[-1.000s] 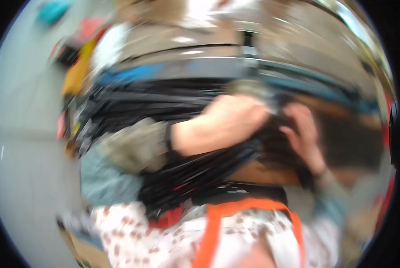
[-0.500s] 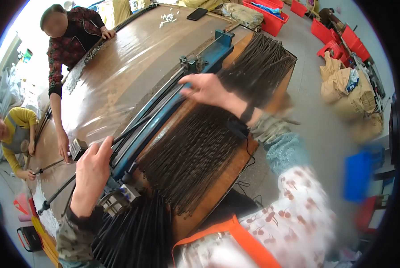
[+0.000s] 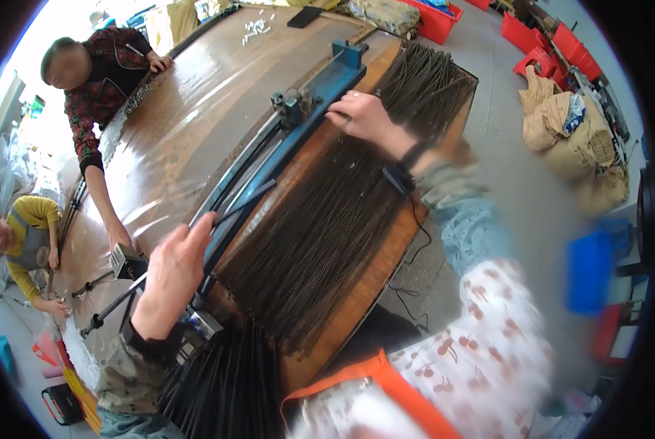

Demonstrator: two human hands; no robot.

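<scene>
My left hand (image 3: 170, 274) is closed round a black rod (image 3: 247, 200) over the near end of the long blue metal jig (image 3: 320, 88). The rod's lower part, with a dark knob, shows beyond my wrist side. My right hand (image 3: 368, 117) hovers by the jig's far half with fingers pinched together; what they hold, if anything, I cannot make out. A metal clamp block (image 3: 291, 106) sits on the jig near that hand. Below it lies a wide layer of thin dark spiral-textured rods (image 3: 313, 241). Smooth black rods (image 3: 221, 380) are bundled at the near end.
Across the plastic-covered table (image 3: 188, 139), one person (image 3: 100, 88) reaches toward a small metal block (image 3: 126, 262); another in yellow (image 3: 31, 234) handles rods at left. A phone (image 3: 304, 17) and small white pieces (image 3: 256, 29) lie far off. Red crates (image 3: 576, 51) and sacks (image 3: 562, 121) stand right.
My left hand has moved slightly right with the rod, whose far end now shows over the jig. My right hand has moved right and away, its fingers drawn together.
</scene>
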